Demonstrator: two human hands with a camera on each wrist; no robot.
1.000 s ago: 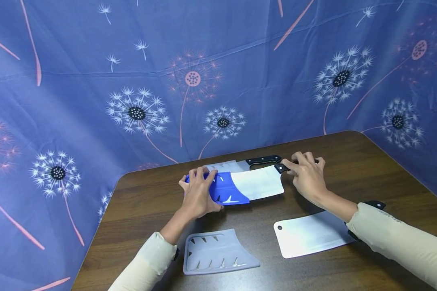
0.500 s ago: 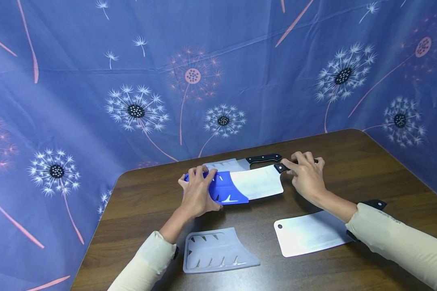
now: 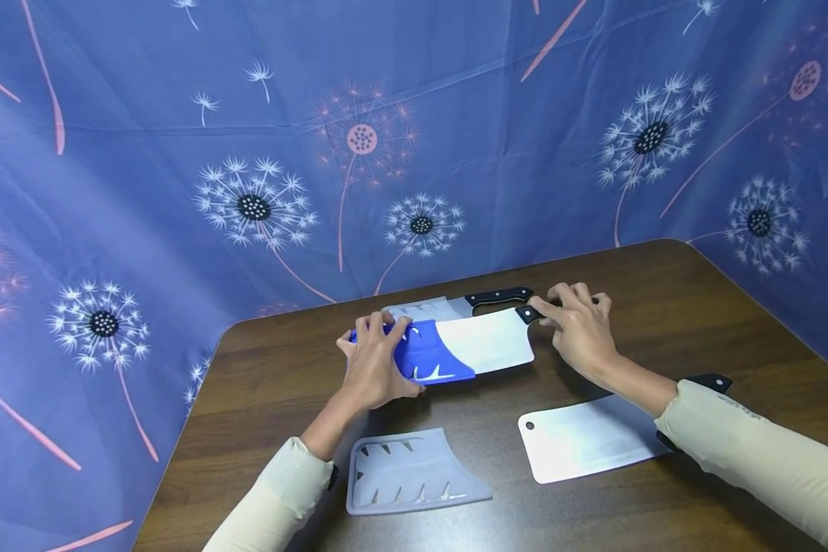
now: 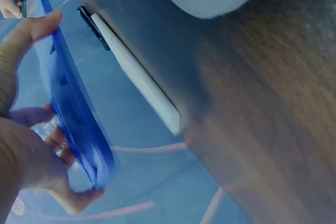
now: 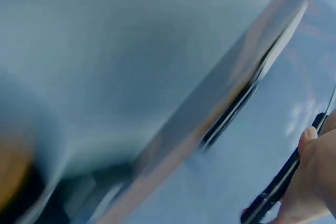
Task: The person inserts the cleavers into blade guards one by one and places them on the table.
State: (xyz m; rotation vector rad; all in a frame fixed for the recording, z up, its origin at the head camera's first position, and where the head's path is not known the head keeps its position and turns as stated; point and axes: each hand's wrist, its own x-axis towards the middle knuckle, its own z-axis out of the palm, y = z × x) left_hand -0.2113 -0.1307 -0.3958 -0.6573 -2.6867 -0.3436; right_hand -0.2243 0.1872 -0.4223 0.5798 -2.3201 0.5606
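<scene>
Slight shift only since the first frame: the cleaver [image 3: 486,341] and right hand [image 3: 583,330] have moved marginally left, leaving less blade exposed. Head view: blue sheath [image 3: 424,353], at centre of frame, covers the blade's left portion. Left hand [image 3: 375,364] spans the sheath, gripping it between thumb and fingers; right hand has fingers curled round the black handle [image 3: 527,313]. Behind lies a sheathed knife [image 3: 500,297]; at lower centre, a pale sheath [image 3: 414,475]; at lower right, a second cleaver [image 3: 586,441], all on the desk [image 3: 283,368]. Left wrist view: blue sheath stands edge-on at left, apart from the sheathed knife. Right wrist view: right hand grips the handle at lower right; left foreground blurred, unidentifiable.
</scene>
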